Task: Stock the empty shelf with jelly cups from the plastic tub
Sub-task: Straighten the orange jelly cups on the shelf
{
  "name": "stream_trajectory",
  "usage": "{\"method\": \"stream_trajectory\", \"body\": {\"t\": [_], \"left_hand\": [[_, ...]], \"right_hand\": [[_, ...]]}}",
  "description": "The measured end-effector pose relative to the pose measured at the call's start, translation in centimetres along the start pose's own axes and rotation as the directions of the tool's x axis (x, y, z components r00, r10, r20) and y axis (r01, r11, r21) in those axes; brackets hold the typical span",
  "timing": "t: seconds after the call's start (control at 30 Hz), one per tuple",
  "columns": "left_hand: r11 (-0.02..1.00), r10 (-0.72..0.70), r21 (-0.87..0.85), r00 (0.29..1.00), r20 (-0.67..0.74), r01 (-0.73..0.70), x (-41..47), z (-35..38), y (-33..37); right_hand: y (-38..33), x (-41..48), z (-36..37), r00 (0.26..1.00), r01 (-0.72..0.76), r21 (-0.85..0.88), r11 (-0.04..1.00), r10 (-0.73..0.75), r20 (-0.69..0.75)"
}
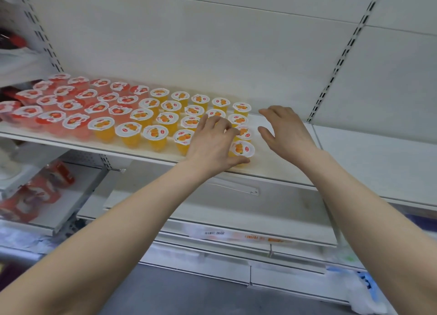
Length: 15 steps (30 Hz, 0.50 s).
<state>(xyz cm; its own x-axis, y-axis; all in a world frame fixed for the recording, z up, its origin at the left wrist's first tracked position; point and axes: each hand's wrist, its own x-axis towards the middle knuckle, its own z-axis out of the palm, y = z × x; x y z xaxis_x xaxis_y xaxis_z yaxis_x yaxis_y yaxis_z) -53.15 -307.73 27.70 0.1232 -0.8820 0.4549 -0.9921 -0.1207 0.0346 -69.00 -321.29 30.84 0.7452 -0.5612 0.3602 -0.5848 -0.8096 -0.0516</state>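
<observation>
Head view showed the left hand (212, 144) at the right end of the block of cups. Its thumb hooked along the near side of the front cup (243, 149) and its bent fingers lay over the lids just behind. It gripped that cup, though whether a second cup was also caught under the fingers could not be told. The right hand (286, 130) hovered just beside it, to the right, fingers loosely spread and holding nothing, above a bare strip of the shelf (272, 167).

That bare strip was what the next move would likely turn on. The rows ran lengthwise along the shelf from left to right, red cups (71, 104) first, then orange cups (153, 135). The unfilled space lay beyond the last column, nearer the right hand than the left.

The cups were small tapered pots of thin clear plastic, standing upright, with glossy jelly inside and flat white foil lids printed with fruit. The shelf was smooth, pale and flat. The tub was not in sight.
</observation>
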Motion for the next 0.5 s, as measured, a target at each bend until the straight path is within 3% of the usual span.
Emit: {"method": "stream_trajectory", "body": {"t": [0.27,0.5], "left_hand": [[0.999,-0.052,0.003,0.986,-0.156,0.053,-3.9,-4.4,-8.1],[0.989,-0.082,0.107,0.98,-0.18,0.102,-12.2,-8.8,-18.4]], "right_hand": [[-7.5,1.4,-1.1,0.979,0.159,-0.085,0.984,-0.168,-0.112],[-19.1,1.8,0.8,0.938,0.315,-0.096,0.944,-0.325,-0.119]]}}
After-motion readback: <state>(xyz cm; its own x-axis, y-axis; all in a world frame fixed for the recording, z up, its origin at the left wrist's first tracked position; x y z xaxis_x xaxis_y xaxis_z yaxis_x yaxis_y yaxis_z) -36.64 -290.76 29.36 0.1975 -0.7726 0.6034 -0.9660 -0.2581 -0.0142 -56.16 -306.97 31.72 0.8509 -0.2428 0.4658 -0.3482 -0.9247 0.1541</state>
